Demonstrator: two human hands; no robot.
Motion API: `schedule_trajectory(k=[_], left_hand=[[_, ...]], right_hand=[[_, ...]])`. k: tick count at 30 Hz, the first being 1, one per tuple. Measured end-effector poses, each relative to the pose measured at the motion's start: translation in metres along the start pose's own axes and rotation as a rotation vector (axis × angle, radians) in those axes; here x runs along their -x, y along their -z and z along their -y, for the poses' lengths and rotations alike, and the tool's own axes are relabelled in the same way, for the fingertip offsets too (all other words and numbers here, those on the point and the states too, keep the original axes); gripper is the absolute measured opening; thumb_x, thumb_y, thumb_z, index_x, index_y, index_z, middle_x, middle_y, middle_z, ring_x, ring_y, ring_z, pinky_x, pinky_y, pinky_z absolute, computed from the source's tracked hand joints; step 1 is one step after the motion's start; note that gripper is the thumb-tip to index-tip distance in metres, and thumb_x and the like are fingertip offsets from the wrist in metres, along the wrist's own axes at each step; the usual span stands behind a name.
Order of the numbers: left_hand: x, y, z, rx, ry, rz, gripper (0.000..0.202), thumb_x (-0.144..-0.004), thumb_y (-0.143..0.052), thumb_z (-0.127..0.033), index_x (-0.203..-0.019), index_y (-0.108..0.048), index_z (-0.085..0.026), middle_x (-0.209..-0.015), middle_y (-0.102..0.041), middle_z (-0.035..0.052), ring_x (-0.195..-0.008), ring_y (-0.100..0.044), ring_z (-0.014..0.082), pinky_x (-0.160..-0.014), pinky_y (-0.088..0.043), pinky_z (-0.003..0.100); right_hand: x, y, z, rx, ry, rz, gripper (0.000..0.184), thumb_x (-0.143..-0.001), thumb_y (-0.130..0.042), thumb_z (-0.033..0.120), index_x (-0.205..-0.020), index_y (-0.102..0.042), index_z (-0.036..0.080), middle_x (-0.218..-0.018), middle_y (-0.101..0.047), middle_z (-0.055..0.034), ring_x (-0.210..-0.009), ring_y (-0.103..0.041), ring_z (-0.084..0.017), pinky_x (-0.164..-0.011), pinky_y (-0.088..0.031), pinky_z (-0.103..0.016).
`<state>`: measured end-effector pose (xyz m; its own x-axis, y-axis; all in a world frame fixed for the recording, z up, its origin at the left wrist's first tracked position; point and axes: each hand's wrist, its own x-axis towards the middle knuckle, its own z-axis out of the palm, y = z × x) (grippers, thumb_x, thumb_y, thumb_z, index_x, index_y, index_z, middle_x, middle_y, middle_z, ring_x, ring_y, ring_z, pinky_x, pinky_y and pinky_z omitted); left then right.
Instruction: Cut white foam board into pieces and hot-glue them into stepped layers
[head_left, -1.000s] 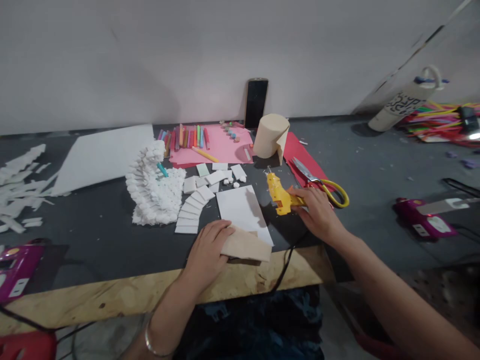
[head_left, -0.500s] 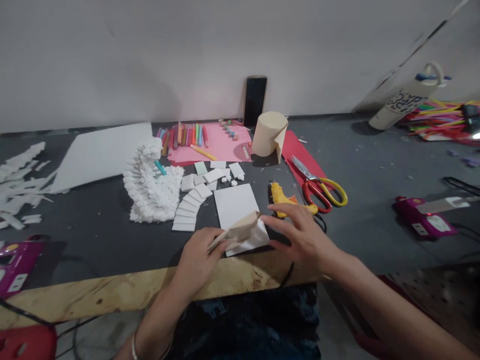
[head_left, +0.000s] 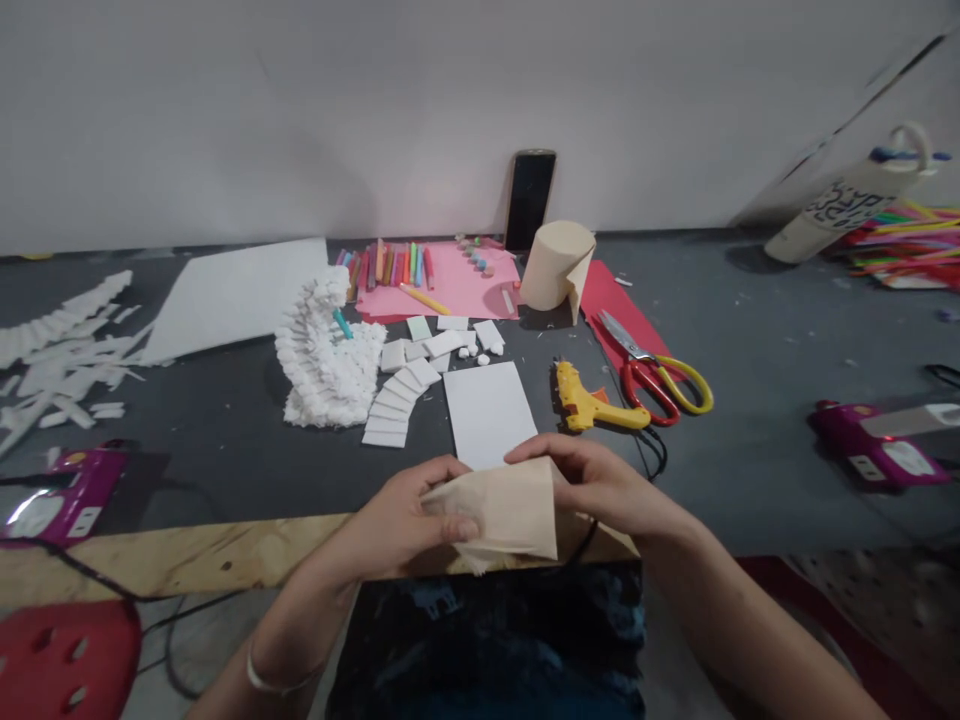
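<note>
A folded piece of beige paper [head_left: 514, 515] is held up at the table's front edge. My left hand [head_left: 420, 515] pinches its left end, thumb on the near face and the other fingers behind. At the upper right, my right hand [head_left: 592, 480] grips the paper's edge, some fingertips hidden behind it. Just beyond lies a white rectangular board [head_left: 489, 405], its near end covered by the paper and hands. A yellow glue gun [head_left: 592, 400] rests right of the board. To the left are small white tiles [head_left: 394, 405] laid in a curve.
A beige paper roll [head_left: 556, 268] stands near the phone [head_left: 530, 200]. Scissors [head_left: 652, 370] lie on red paper [head_left: 611, 300]. A ruffled white piece [head_left: 322, 360], pastels [head_left: 390, 267] and a white sheet [head_left: 232, 295] are left. Purple devices [head_left: 877, 445] sit at both sides; a bottle [head_left: 847, 200] leans right.
The beige paper has moved off the white board toward me and turned its broad face up. My right hand, apart from it before, has closed on its edge.
</note>
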<state>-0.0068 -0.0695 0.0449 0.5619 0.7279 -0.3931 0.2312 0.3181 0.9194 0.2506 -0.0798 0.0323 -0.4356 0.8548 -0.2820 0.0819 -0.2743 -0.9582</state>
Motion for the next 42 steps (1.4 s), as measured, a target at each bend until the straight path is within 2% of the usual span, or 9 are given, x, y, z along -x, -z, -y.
schedule_trajectory(k=[6, 10, 15, 19, 24, 27, 33, 38, 42], left_hand=[[-0.006, -0.002, 0.011, -0.39, -0.376, -0.44, 0.059, -0.077, -0.068, -0.056, -0.123, -0.053, -0.022, -0.131, -0.055, 0.0149, -0.123, -0.052, 0.0299, -0.101, -0.043, 0.045], [-0.01, -0.022, 0.018, -0.831, -0.684, -0.487, 0.07, -0.075, -0.071, -0.056, -0.133, -0.047, -0.024, -0.146, -0.043, 0.0159, -0.14, -0.034, 0.034, -0.114, -0.026, 0.057], [-0.022, -0.028, 0.007, -0.839, -0.852, -0.548, 0.015, -0.087, -0.062, -0.022, -0.102, -0.061, -0.022, -0.118, -0.065, 0.009, -0.119, -0.056, 0.0241, -0.11, -0.037, 0.051], [-0.018, -0.012, -0.016, -0.719, -0.915, -0.642, 0.009, -0.089, -0.057, -0.015, -0.093, -0.063, -0.021, -0.1, -0.069, 0.0061, -0.098, -0.064, 0.018, -0.088, -0.052, 0.035], [-0.009, -0.013, -0.012, -1.024, -1.11, -0.638, 0.02, -0.086, -0.06, -0.009, -0.103, -0.061, -0.019, -0.094, -0.069, 0.0057, -0.092, -0.062, 0.0183, -0.081, -0.05, 0.032], [-0.012, -0.025, 0.012, -1.198, -1.072, -0.488, 0.014, -0.087, -0.058, -0.009, -0.099, -0.062, -0.015, -0.088, -0.069, 0.0056, -0.083, -0.061, 0.018, -0.072, -0.048, 0.031], [-0.026, -0.039, 0.048, -1.283, -0.794, -0.37, 0.009, -0.091, -0.054, -0.015, -0.091, -0.063, -0.017, -0.079, -0.066, 0.0019, -0.075, -0.056, 0.0179, -0.062, -0.043, 0.029], [-0.033, -0.045, 0.043, -1.281, -0.756, -0.367, 0.009, -0.092, -0.055, -0.018, -0.093, -0.064, -0.017, -0.081, -0.066, 0.0022, -0.077, -0.057, 0.0177, -0.064, -0.044, 0.03], [-0.035, -0.044, 0.034, -1.252, -0.703, -0.366, 0.01, -0.092, -0.056, -0.023, -0.09, -0.065, -0.017, -0.086, -0.068, 0.0038, -0.081, -0.059, 0.0181, -0.067, -0.046, 0.031]], right_hand=[[-0.011, -0.013, -0.015, -0.062, -0.06, -0.321, 0.007, -0.074, -0.063, 0.023, -0.081, -0.063, 0.02, -0.058, -0.053, 0.0052, -0.049, -0.045, -0.008, -0.047, -0.035, -0.02], [-0.013, -0.024, -0.015, -0.184, -0.016, -0.365, 0.013, -0.078, -0.063, 0.032, -0.078, -0.057, 0.021, -0.056, -0.049, 0.0071, -0.044, -0.04, -0.007, -0.043, -0.032, -0.019], [-0.016, -0.033, -0.008, -0.152, 0.037, -0.375, 0.014, -0.078, -0.063, 0.034, -0.083, -0.058, 0.021, -0.06, -0.051, 0.0063, -0.047, -0.042, -0.008, -0.044, -0.035, -0.02], [-0.025, -0.021, 0.003, 0.347, 0.312, -0.513, 0.014, -0.081, -0.057, 0.025, -0.094, -0.064, 0.022, -0.076, -0.066, -0.0013, -0.066, -0.059, -0.015, -0.059, -0.047, -0.028], [-0.036, 0.004, 0.008, 1.061, 0.638, -0.623, 0.026, -0.088, -0.048, 0.013, -0.103, -0.067, 0.022, -0.104, -0.073, -0.0069, -0.1, -0.061, -0.024, -0.088, -0.046, -0.041], [-0.027, 0.012, -0.006, 1.21, 0.565, -0.666, 0.03, -0.088, -0.049, 0.01, -0.111, -0.064, 0.02, -0.119, -0.067, -0.009, -0.108, -0.057, -0.028, -0.093, -0.044, -0.045], [0.022, -0.002, -0.043, 1.086, 0.419, -0.607, 0.025, -0.089, -0.053, 0.016, -0.112, -0.06, 0.02, -0.109, -0.064, -0.0102, -0.103, -0.059, -0.024, -0.088, -0.05, -0.038], [0.026, -0.028, -0.049, 1.009, 0.428, -0.465, 0.038, -0.087, -0.059, 0.023, -0.125, -0.056, 0.021, -0.124, -0.057, -0.0145, -0.113, -0.055, -0.027, -0.093, -0.047, -0.043], [0.008, -0.03, -0.048, 1.0, 0.423, -0.476, 0.015, -0.089, -0.057, 0.019, -0.099, -0.067, 0.023, -0.112, -0.067, -0.0101, -0.1, -0.06, -0.025, -0.083, -0.045, -0.041]])
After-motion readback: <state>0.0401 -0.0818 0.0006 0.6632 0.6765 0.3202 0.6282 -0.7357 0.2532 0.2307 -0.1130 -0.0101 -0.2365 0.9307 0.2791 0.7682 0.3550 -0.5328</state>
